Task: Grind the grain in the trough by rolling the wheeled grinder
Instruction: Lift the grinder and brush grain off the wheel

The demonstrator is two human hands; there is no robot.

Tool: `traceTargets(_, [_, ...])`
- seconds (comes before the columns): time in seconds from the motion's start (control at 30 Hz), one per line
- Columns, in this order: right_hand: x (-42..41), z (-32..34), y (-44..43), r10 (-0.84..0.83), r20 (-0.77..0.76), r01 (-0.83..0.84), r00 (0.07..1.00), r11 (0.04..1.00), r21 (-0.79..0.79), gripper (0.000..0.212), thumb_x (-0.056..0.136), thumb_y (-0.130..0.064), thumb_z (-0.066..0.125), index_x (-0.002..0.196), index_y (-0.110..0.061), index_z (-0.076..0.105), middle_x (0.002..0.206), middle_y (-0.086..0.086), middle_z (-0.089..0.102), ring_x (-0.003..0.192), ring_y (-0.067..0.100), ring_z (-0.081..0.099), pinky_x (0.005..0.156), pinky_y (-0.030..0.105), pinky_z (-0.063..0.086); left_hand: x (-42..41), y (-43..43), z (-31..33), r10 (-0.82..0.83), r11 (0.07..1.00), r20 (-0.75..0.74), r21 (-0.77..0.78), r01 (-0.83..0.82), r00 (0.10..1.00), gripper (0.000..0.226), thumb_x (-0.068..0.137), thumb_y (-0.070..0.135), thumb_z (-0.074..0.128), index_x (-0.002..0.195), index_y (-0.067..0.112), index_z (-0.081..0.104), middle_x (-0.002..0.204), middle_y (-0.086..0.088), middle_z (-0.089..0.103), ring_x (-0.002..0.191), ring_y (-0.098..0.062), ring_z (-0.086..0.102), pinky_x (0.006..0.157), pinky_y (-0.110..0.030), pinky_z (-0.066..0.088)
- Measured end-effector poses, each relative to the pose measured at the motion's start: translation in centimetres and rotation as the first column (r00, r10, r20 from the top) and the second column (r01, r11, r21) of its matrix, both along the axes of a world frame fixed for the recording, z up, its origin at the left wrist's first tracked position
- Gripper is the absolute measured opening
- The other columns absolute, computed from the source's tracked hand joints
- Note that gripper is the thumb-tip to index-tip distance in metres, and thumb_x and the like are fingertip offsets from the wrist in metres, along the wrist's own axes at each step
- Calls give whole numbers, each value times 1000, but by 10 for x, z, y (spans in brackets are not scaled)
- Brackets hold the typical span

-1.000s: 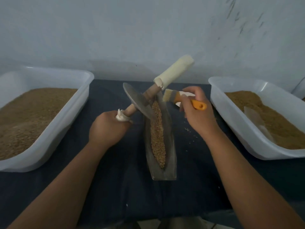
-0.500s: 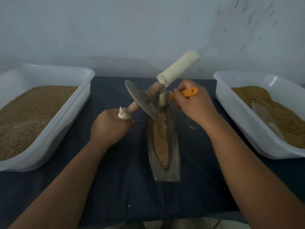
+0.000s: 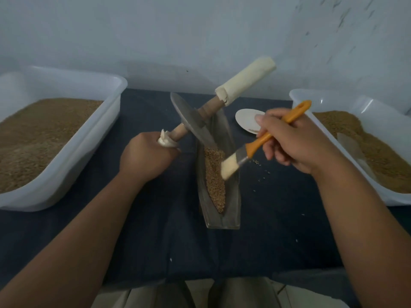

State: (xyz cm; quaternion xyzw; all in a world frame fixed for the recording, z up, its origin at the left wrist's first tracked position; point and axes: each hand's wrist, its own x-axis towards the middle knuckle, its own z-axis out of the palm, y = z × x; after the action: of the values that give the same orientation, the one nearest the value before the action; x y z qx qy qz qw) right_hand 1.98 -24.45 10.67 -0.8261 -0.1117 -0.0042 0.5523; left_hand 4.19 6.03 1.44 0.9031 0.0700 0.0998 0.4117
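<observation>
Gripping grinder (image 3: 193,123) handle, left hand (image 3: 145,155); wheel tilted over trough (image 3: 231,196) far end.

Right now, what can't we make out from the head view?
All in the head view:
- Near handle of the grinder: wrapped inside the left hand.
- Far end of the trough: behind the grinder's wheel.
- Bristles of the brush: motion-blurred, so contact with the grain is unclear.
- Part of the white dish: behind the right hand.
- The left tray and right tray: cut by frame edges.
</observation>
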Motion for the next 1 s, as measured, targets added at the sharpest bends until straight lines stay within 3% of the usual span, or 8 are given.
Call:
traceTargets(0.17, [-7,-15,13,184,-214,-197,959,980,-40,36,101,-39,56,74,-18,67,51,13,57,35,16,40,38,21,32,-1,0,1,-18,999,-2,27,18,1000,12,76,51,73,81,43,65,74,25,66,65,-11,64,57,-31,44])
traceTargets(0.3, [3,-17,25,117,-71,-130,991,963,-234,35,105,-32,53,78,-17,67,56,12,65,39,18,49,39,25,39,0,-1,0,8,1000,-11,25,-8,1000,20,73,53,70,78,34,66,72,18,68,66,-13,65,58,-32,47])
traceTargets(0.37, [8,-13,26,98,-29,-102,995,974,-202,34,104,-33,53,76,-18,67,55,13,64,39,18,48,38,26,38,0,-1,-1,15,1000,-14,21,-15,1000,24,73,52,70,75,28,66,72,18,68,66,-13,65,57,-31,45])
traceTargets(0.47, [12,-6,20,141,-96,-149,985,986,-74,35,97,-39,53,71,-20,66,49,14,56,35,19,38,40,23,32,1,0,-1,15,1000,-21,16,-14,1000,21,73,50,73,74,30,66,68,15,67,66,-13,65,57,-30,42])
traceTargets(0.57, [12,-14,24,248,-209,-281,946,950,-140,34,98,-38,52,72,-21,67,48,12,55,34,16,38,40,22,32,1,0,0,6,1000,-19,22,-6,1000,17,73,50,73,75,35,66,65,13,66,66,-15,65,58,-31,43])
traceTargets(0.7, [18,-20,35,188,-128,-220,974,924,-311,31,100,-34,50,80,-19,69,54,9,63,40,17,46,40,25,40,0,0,1,6,1000,-1,19,-6,1000,16,74,49,75,75,36,66,64,10,65,66,-16,65,58,-32,41])
traceTargets(0.87, [25,-12,30,152,-107,-167,983,973,-160,37,96,-42,50,71,-22,67,48,12,56,34,18,38,38,22,32,1,0,-2,28,999,-14,26,-27,1000,26,74,49,74,71,24,65,63,6,66,65,-17,65,57,-31,40])
traceTargets(1.0, [18,-23,37,214,-158,-249,964,935,-254,35,97,-39,49,74,-19,68,50,11,59,36,18,41,38,24,35,1,1,0,19,999,-10,32,-18,1000,16,74,50,72,78,36,66,68,17,67,65,-15,65,56,-30,40])
